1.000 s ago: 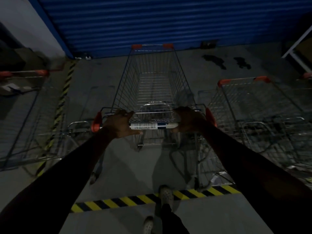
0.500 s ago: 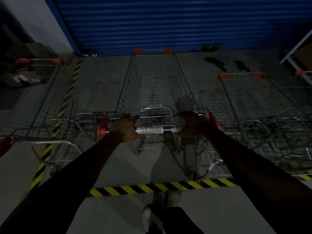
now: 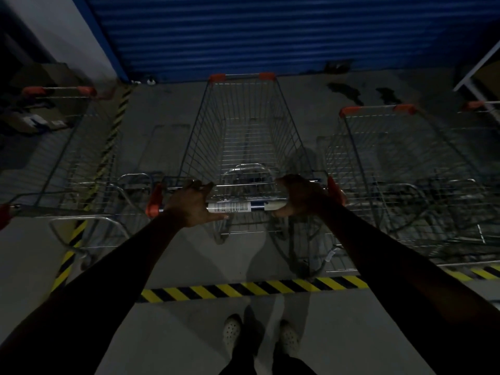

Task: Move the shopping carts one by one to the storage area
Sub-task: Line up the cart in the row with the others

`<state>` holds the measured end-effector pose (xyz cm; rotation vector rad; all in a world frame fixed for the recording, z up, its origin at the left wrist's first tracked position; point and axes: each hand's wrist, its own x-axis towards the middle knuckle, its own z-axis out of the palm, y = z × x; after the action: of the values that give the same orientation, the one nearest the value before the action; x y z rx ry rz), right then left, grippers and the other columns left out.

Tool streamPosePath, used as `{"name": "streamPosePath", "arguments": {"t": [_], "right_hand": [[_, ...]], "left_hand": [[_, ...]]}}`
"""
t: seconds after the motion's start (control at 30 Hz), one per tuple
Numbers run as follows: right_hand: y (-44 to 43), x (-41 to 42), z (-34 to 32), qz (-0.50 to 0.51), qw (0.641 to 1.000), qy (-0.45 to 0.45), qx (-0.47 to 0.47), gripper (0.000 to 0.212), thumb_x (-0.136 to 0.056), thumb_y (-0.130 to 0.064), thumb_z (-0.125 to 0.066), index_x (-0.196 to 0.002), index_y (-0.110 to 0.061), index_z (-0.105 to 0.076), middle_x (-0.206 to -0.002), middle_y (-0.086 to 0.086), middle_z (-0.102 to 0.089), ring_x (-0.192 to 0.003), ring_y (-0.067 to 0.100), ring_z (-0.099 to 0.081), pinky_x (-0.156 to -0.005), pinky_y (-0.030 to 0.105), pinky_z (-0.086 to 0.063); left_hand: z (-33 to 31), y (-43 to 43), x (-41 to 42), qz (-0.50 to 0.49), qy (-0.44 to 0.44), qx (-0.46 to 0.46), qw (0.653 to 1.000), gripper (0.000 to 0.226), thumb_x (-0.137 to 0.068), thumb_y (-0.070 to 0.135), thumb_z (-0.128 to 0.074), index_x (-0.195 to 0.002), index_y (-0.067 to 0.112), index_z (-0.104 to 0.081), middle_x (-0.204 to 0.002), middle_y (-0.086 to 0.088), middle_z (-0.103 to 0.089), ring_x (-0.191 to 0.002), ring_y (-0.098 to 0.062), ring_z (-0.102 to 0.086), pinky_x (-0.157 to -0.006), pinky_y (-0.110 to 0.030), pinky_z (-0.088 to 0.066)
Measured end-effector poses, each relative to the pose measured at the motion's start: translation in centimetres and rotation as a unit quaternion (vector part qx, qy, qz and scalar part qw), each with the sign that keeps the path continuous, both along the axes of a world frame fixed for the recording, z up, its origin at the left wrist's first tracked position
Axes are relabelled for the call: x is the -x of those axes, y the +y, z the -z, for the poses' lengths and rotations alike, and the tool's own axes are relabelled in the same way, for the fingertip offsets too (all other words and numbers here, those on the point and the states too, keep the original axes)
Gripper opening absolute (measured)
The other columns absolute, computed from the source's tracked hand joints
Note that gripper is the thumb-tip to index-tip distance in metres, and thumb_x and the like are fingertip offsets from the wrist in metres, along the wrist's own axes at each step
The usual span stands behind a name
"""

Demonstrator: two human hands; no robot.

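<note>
Standing behind a floor stripe [image 3: 243, 289], a person holds the handle [image 3: 235, 206] of a shopping cart [image 3: 243, 125]: left hand [image 3: 193, 205] fingers loosely spread, right hand [image 3: 300, 197] fingers curled round it. The cart points lengthwise toward a blue shutter [image 3: 270, 33], between one left cart [image 3: 67, 147] and two right carts [image 3: 392, 158].

Wire metal, plastic, matt concrete.
The shopping cart [image 3: 243, 136] is formed of thin, shiny metal wire; its handle [image 3: 257, 204] is wrapped in a glossy paper label [image 3: 230, 206] and capped with 2 orange plastic ends [image 3: 154, 201]. The floor [image 3: 167, 109] is matt concrete, the shutter [image 3: 270, 31] ribbed painted metal.
</note>
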<state>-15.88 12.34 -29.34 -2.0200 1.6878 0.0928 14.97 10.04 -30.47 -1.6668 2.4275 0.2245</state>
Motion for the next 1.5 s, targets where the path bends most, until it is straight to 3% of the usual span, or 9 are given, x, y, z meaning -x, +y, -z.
{"name": "streamPosePath", "arguments": {"t": [0.1,0.3,0.53,0.77,0.9,1.07,1.13,1.2,1.5], "right_hand": [[1.4,1.0,0.0,-0.005,1.0,-0.01,-0.001,0.109,-0.063,-0.068,-0.077,-0.152,-0.023,-0.034,-0.153,0.005,-0.041,-0.139,0.026,-0.039,-0.113,0.046,-0.037],[4.7,2.0,-0.8,-0.015,0.999,-0.034,0.019,0.102,-0.072,-0.052,-0.083,-0.154,-0.019,-0.033,-0.153,0.01,-0.041,-0.138,0.028,-0.04,-0.111,0.04,-0.037],[8.1,2.4,-1.1,-0.022,0.999,-0.035,0.006,0.104,-0.073,-0.052,-0.083,-0.154,-0.012,-0.031,-0.153,0.013,-0.04,-0.138,0.03,-0.04,-0.111,0.039,-0.037],[11.2,1.0,-0.8,-0.013,1.0,0.0,0.002,0.106,-0.074,-0.059,-0.079,-0.156,-0.019,-0.026,-0.154,0.011,-0.039,-0.14,0.03,-0.037,-0.111,0.04,-0.035],[13.2,0.8,-0.4,0.0,1.0,0.01,-0.015,0.108,-0.074,-0.065,-0.075,-0.158,-0.025,-0.021,-0.161,0.008,-0.028,-0.148,0.029,-0.025,-0.117,0.043,-0.027],[15.3,0.8,0.1,0.009,1.0,-0.002,-0.014,0.133,-0.042,-0.098,-0.047,-0.155,-0.031,-0.03,-0.159,0.005,-0.033,-0.146,0.029,-0.029,-0.117,0.047,-0.032],[16.0,0.7,-0.2,0.016,1.0,-0.01,-0.021,0.126,-0.05,-0.094,-0.058,-0.155,-0.031,-0.03,-0.159,0.005,-0.032,-0.146,0.029,-0.03,-0.117,0.047,-0.032],[16.9,0.7,-0.4,0.017,1.0,0.005,-0.021,0.109,-0.067,-0.075,-0.072,-0.156,-0.03,-0.027,-0.161,0.002,-0.028,-0.147,0.027,-0.027,-0.119,0.048,-0.027],[19.0,1.9,0.0,-0.008,1.0,0.02,-0.021,0.112,-0.071,-0.062,-0.079,-0.159,-0.023,-0.021,-0.164,0.007,-0.022,-0.149,0.028,-0.021,-0.119,0.044,-0.025]], "left_hand": [[0.2,1.4,0.8,-0.005,0.007,0.0,1.0,0.135,-0.047,0.109,-0.017,-0.147,0.022,-0.044,-0.142,-0.013,-0.054,-0.136,-0.033,-0.045,-0.102,-0.049,-0.049],[0.5,4.1,1.9,-0.004,0.015,0.003,1.0,0.127,-0.053,0.103,-0.028,-0.147,0.02,-0.045,-0.14,-0.015,-0.056,-0.132,-0.034,-0.05,-0.1,-0.048,-0.051],[0.9,7.1,2.1,0.003,0.017,0.001,1.0,0.133,-0.051,0.108,-0.015,-0.146,0.021,-0.048,-0.136,-0.016,-0.058,-0.127,-0.035,-0.054,-0.094,-0.051,-0.054],[0.0,10.2,1.6,0.011,0.006,-0.016,1.0,0.144,-0.04,0.109,-0.005,-0.152,0.024,-0.036,-0.149,-0.016,-0.046,-0.138,-0.034,-0.042,-0.105,-0.049,-0.045],[0.2,11.8,1.0,0.02,0.0,-0.014,1.0,0.145,-0.04,0.109,-0.002,-0.154,0.025,-0.032,-0.149,-0.016,-0.045,-0.139,-0.034,-0.041,-0.104,-0.049,-0.046],[0.5,13.6,0.7,0.025,-0.006,-0.009,1.0,0.141,-0.04,0.108,-0.004,-0.153,0.029,-0.031,-0.147,-0.012,-0.047,-0.137,-0.032,-0.042,-0.1,-0.048,-0.047],[0.5,14.4,0.6,0.029,-0.008,-0.009,1.0,0.131,-0.048,0.106,-0.019,-0.153,0.029,-0.03,-0.148,-0.012,-0.046,-0.138,-0.032,-0.041,-0.101,-0.049,-0.046],[0.7,15.2,0.5,0.036,-0.01,0.006,0.999,0.121,-0.056,0.102,-0.031,-0.152,0.028,-0.033,-0.146,-0.013,-0.049,-0.136,-0.032,-0.043,-0.1,-0.049,-0.047],[0.7,18.8,1.6,0.005,0.002,-0.022,1.0,0.135,-0.047,0.108,-0.017,-0.154,0.027,-0.028,-0.15,-0.012,-0.044,-0.141,-0.033,-0.035,-0.107,-0.05,-0.042]]}}
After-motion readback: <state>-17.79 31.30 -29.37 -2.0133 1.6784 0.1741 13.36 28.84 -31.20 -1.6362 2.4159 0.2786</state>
